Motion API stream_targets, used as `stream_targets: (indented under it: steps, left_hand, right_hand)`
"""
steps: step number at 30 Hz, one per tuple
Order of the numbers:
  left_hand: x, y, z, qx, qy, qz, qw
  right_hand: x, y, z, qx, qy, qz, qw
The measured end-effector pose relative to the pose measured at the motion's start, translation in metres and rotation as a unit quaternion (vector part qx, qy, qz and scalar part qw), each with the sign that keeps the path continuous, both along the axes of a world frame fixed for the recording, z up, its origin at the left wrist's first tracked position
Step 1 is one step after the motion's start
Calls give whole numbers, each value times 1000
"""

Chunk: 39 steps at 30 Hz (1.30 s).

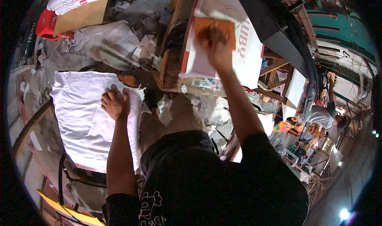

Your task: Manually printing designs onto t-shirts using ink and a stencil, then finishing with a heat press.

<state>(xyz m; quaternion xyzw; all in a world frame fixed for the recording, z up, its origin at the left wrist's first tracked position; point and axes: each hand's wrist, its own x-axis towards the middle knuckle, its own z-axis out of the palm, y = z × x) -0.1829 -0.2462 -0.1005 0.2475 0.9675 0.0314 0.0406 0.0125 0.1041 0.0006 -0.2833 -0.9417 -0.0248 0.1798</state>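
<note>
- And here's your right hand (218,41) out front, right over the orange block (229,29), which sits over the printed white sheet (250,69) on the wooden bench (168,59).
- That sheet lies ahead and to your right, its long axis running away from you and out past the top of the view. Your right hand is the nearer by far; from your left hand (116,103) it's well apart, forward and to the right.
- Look at that right arm: stretched long, angled slightly inward, hand over the top. Fingers bunched on the block, but blur hides them, so I can't tell how tightly they close.
- Over to your left, the white cloth (85,118) lies spread, roughly square, your left hand touching its right part near the far edge.
- Left forearm points straight ahead, back of the hand up, fingers bent; whether they pinch any fabric, I can't tell.
</note>
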Motion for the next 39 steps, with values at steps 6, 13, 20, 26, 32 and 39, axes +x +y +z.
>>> stream_targets:
  steps: [6,13,20,26,32,39]
  left_hand:
    - [-1,2,4,-35,9,-10,999]
    - [-4,5,1,-26,10,-8,1000]
    - [-1,-9,-17,6,73,-7,997]
    - [-1,-1,-2,-17,36,-36,999]
    - [-2,-6,-4,17,41,-34,998]
    - [0,6,11,15,-3,4,1000]
  right_hand:
    - [-25,-4,-16,-5,36,-20,999]
    - [-72,51,13,-153,-22,-100,983]
    - [-52,12,-8,-31,16,-21,999]
    - [-103,85,-1,-131,33,-113,984]
    - [-55,40,-1,-207,200,-21,958]
    - [-86,60,-30,-66,65,-103,990]
